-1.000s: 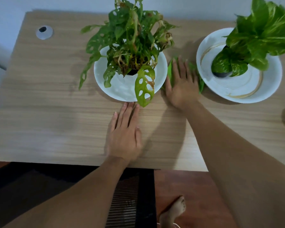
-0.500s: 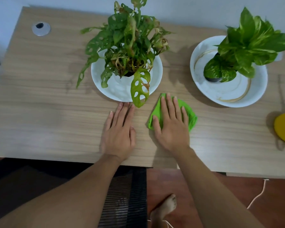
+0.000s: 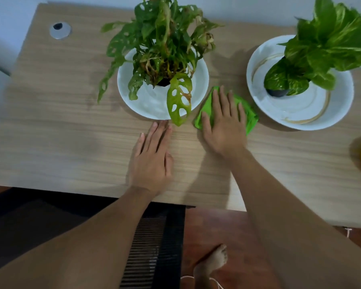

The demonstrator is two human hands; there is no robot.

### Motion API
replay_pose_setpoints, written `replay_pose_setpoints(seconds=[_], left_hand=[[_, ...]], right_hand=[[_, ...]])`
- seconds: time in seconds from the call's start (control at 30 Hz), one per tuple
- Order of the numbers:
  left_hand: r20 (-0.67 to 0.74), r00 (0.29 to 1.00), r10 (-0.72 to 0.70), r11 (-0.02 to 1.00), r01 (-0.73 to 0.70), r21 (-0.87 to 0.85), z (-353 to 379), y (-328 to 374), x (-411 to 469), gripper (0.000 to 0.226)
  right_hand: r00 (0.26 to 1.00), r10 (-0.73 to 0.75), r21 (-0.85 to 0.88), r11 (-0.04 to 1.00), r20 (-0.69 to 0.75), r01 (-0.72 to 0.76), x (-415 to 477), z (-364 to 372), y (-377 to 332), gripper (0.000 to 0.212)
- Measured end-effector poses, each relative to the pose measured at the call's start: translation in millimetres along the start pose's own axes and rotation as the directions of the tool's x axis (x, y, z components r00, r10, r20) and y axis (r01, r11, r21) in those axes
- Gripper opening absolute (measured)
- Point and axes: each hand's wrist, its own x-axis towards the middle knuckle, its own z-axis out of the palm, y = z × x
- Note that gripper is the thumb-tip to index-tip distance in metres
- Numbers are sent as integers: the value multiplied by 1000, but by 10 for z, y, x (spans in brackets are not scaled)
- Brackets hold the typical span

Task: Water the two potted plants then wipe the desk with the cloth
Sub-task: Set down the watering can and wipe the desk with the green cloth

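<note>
Between the two white saucers on the desk (image 3: 50, 126), the right hand (image 3: 223, 126) presses flat, fingers spread, on the green cloth (image 3: 251, 118); the left hand (image 3: 152, 157) lies open, palm down, just below the holey-leaved plant (image 3: 165, 44)

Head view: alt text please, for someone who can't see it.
The right hand presses a green cloth flat on the wooden desk between two potted plants on white plates; the left hand rests flat beside it.
</note>
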Motion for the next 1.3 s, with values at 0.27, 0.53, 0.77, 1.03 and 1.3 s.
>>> replay_pose_setpoints(seconds=[0.27,0.53,0.77,1.03,1.3], left_hand=[[36,997,75,997,-75,14,-44,19,-50,78],[62,918,391,919,-387,-70,177,770,305,74],[92,977,193,981,-194,-4,385,1562,412,80],[99,985,140,990,-142,13,366,1621,424,82],[83,987,140,990,-139,-12,408,1604,438,81]], right_hand=[[997,76,-25,997,-24,-77,-1147,-167,722,76],[945,322,10,947,-53,-322,-1393,-344,1573,82],[958,277,-14,960,-78,-278,-1269,-345,1675,80],[999,-3,9,1000,-32,3,-1557,-423,2104,77],[955,274,3,961,-115,-276,-1090,-554,2489,68]])
